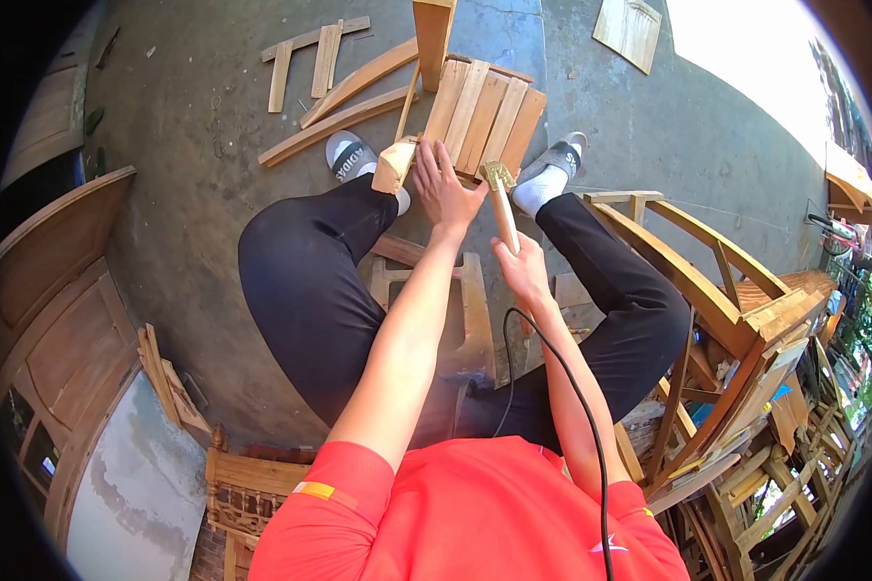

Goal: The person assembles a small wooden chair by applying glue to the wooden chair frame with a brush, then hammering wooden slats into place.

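Observation:
A small slatted wooden seat (482, 114), with square posts at its left side, lies on the floor between my feet. Against its near edge rests my left hand (444, 194), fingers stretched out and thumb apart. A near post end (394, 168) sits just left of those fingers. My right hand (524, 268) is closed round the pale wooden handle of a hammer (504, 211). Its brass-coloured head overlaps the seat's near right corner in this view, close to my left thumb.
Loose wooden slats (327, 58) and curved strips (358, 108) lie at the far left. A plastic stool (470, 310) is beneath me. A wooden frame (717, 281) and stacked timber stand right. A black cable (591, 426) runs down my front. Carved panels (68, 329) lean left.

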`<state>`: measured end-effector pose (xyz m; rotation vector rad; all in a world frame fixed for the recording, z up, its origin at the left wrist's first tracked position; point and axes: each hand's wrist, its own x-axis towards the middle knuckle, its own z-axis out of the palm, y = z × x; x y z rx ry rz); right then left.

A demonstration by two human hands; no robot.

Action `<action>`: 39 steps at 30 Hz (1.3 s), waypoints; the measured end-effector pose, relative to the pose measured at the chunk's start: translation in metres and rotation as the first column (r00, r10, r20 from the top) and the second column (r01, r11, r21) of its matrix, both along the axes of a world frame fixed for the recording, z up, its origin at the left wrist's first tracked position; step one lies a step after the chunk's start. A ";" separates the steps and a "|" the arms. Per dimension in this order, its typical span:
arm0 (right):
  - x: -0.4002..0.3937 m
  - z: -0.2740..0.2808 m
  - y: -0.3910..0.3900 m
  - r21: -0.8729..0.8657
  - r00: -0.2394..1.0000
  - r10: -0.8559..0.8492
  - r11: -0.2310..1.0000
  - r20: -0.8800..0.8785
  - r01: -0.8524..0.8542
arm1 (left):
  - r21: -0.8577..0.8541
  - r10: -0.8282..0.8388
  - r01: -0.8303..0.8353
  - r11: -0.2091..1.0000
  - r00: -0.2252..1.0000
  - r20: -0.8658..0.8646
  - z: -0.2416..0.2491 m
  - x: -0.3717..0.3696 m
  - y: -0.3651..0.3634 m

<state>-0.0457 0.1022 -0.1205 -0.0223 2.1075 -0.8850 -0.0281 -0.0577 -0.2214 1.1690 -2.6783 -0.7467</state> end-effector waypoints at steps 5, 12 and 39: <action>0.000 -0.005 0.004 0.003 1.000 -0.002 1.000 -0.006 0.002 | 0.037 0.023 -0.021 0.999 0.999 -0.046 0.001 -0.003 0.003; 0.003 -0.003 0.006 0.009 0.999 0.027 1.000 -0.022 -0.027 | 0.051 0.027 -0.025 0.998 0.999 -0.027 -0.002 -0.003 0.004; 0.002 -0.007 0.007 -0.088 0.994 -0.096 0.992 -0.048 0.092 | 0.013 0.031 -0.033 0.999 0.996 0.087 0.013 -0.007 0.004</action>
